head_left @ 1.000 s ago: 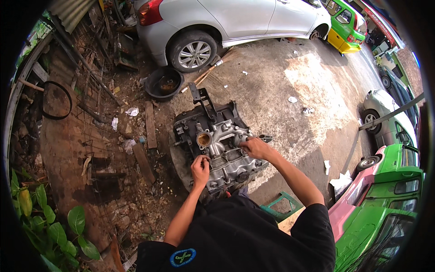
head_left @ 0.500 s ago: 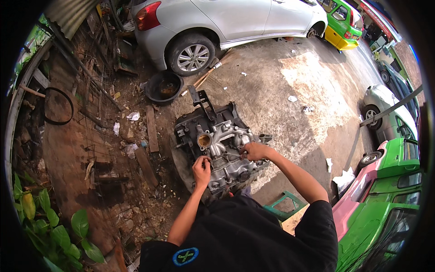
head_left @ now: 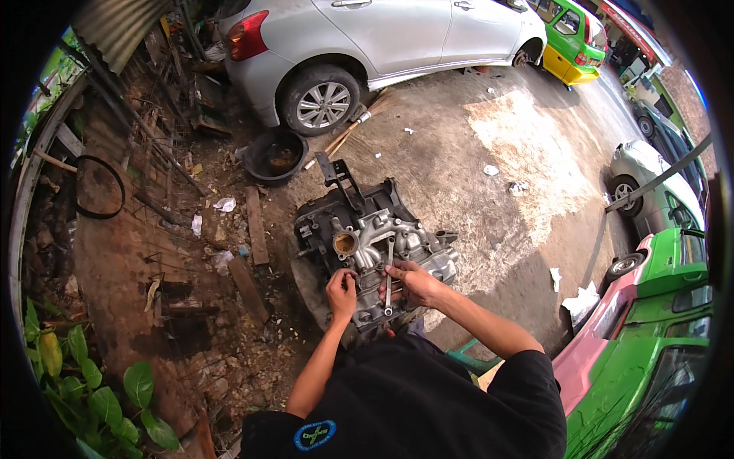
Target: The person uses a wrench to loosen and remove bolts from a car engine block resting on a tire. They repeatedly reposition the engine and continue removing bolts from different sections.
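An engine (head_left: 319,213) lies in front of me, dark metal on its far side and bare silver metal nearer. A silver intake manifold (head_left: 378,226) with a round, brown-stained opening (head_left: 345,243) sits on top. Over the engine, my right hand (head_left: 413,283) is closed around a long silver wrench (head_left: 388,297), which points away from me with a ring at its near end. My left hand (head_left: 341,295) is at the engine's left side, fingertips pinched together; whatever may be between them is too small to make out.
Beyond the engine are a black basin (head_left: 258,167), a broom (head_left: 352,131) and a parked silver car (head_left: 397,38). Wooden planks (head_left: 256,226) and litter lie to the left, by leafy plants (head_left: 138,382). A green stool (head_left: 464,359) and a green-and-pink vehicle (head_left: 585,348) are at right.
My right hand has moved left and nearer to me, and the wrench has swung from pointing sideways to pointing away from me. My left hand has barely shifted.
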A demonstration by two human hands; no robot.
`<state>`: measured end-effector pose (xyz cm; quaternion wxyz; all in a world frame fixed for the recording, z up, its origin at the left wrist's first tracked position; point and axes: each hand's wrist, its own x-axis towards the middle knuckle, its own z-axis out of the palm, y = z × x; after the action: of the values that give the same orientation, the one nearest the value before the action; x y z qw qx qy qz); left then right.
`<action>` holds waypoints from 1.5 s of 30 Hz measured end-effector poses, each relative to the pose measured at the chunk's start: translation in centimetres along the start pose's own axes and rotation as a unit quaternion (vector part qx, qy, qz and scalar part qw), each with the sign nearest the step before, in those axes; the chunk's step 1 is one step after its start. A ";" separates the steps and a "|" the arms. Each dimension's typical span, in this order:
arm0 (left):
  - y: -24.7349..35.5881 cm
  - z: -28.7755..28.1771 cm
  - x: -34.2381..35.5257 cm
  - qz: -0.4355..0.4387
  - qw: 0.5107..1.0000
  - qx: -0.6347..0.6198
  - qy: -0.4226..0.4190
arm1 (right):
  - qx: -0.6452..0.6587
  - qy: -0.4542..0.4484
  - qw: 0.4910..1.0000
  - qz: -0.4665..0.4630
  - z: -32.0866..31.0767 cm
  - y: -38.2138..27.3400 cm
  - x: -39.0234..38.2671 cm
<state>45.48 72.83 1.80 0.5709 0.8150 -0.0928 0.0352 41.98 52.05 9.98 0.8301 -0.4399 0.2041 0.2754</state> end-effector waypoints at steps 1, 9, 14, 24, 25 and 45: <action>-0.1 -0.1 0.0 -0.004 1.000 -0.003 -0.005 | -0.035 0.021 0.999 -0.010 -0.9 -0.6 0.0; -0.4 0.0 0.0 -0.034 0.999 -0.006 -0.012 | -0.609 0.257 0.745 -0.089 -7.1 -1.6 0.9; 0.1 0.5 -0.1 -0.071 0.997 -0.001 0.007 | -0.686 0.230 0.682 -0.106 -7.0 -1.4 1.6; 1.0 0.8 -0.5 -0.004 0.998 0.060 0.013 | -0.736 0.146 0.648 -0.127 -7.5 -2.7 3.0; 1.0 0.8 -0.4 -0.017 0.998 0.060 0.005 | -0.742 0.135 0.641 -0.143 -7.3 -2.9 3.0; 1.0 0.8 -0.4 -0.001 0.999 0.049 0.004 | -0.651 0.252 0.683 -0.215 -1.3 2.0 -0.4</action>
<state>44.86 71.77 2.40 0.5305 0.8420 -0.0883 0.0421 40.30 51.81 8.29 0.2879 -0.9542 0.0748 0.0312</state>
